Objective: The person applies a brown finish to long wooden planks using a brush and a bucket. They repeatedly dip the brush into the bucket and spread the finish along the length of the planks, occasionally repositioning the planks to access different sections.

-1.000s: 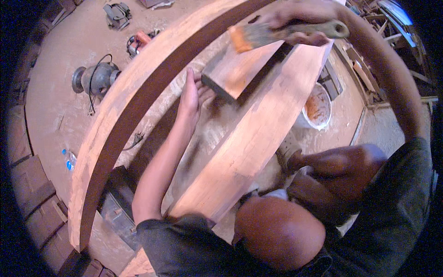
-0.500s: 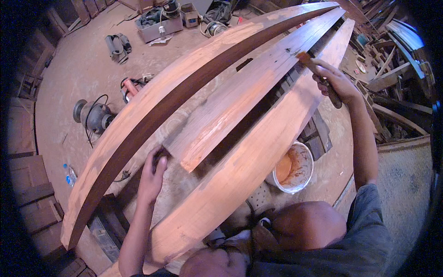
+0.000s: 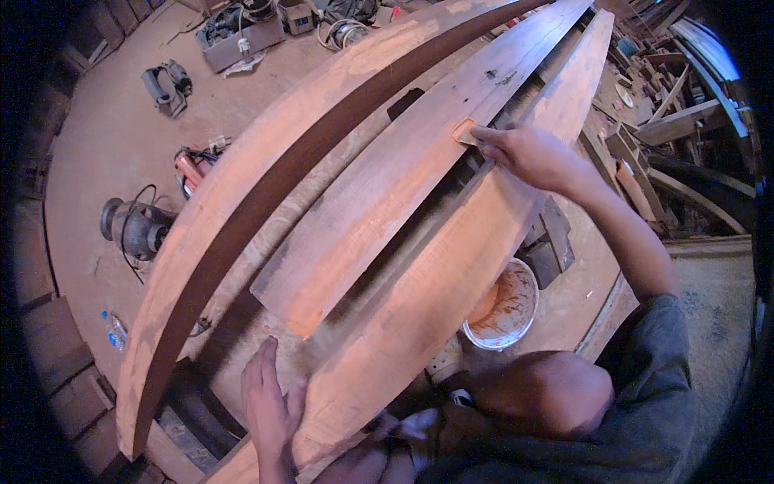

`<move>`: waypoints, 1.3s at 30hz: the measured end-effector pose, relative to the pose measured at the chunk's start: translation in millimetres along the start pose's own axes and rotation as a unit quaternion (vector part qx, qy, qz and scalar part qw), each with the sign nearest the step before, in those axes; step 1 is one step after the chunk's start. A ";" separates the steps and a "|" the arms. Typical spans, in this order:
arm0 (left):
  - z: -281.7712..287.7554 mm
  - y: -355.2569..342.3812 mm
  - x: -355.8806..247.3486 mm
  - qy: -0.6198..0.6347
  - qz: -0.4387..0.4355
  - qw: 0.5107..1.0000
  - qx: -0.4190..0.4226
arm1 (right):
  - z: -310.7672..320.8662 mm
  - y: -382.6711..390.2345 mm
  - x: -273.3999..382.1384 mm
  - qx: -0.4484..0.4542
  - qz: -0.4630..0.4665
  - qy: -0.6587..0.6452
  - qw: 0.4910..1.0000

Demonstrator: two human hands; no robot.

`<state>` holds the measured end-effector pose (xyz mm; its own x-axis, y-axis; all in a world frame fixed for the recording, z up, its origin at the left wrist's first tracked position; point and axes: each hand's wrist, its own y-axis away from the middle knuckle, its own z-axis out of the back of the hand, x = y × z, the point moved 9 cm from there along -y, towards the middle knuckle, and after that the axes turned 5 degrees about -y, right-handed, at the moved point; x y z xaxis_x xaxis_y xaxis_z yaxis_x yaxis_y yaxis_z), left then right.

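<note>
My right hand is closed on a flat tool with an orange-coated end; most of its handle is hidden by the hand. That end rests on the top face of the middle timber, a long tapered piece with smeared orange patches. Fingers stretched, my left hand is open and holds nothing. It is just short of the middle timber's near end, beside the near curved timber; whether it touches that one I cannot tell. A white bucket with orange paste or paint inside stands by my knee.
Another curved timber arcs along the far left side. Beyond it lie a red power tool, a grey motor-like machine and a plastic bottle. Scrap wood is piled at the right. A tool box stands at the back.
My right hand has moved left and turned, bringing the tool down onto the middle timber. My left hand has come off that timber's near end and moved toward me. The view has shifted slightly.
</note>
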<state>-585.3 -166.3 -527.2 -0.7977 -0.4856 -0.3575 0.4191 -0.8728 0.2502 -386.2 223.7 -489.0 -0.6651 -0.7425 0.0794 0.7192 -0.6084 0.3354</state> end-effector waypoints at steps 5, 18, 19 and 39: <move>2.2 30.8 -16.3 -0.004 -0.023 0.999 0.031 | 10.9 -11.6 -13.7 -0.050 0.055 -0.032 0.997; 19.7 70.8 6.3 0.030 0.038 0.998 0.029 | 6.8 -23.7 -43.3 -0.075 0.067 -0.040 0.994; 18.5 73.1 9.8 0.031 0.062 0.997 0.034 | 8.8 -22.0 -48.2 -0.059 0.079 -0.041 0.994; -3.2 74.8 15.3 0.026 0.060 0.998 0.021 | 13.4 -45.5 -131.4 -0.073 0.024 -0.052 0.996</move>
<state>-564.8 -239.2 -516.8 -0.7190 -0.5895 -0.3681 0.4915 -0.8058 0.3304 -334.2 352.7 -502.1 -0.6413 -0.7429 0.1919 0.7670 -0.6130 0.1899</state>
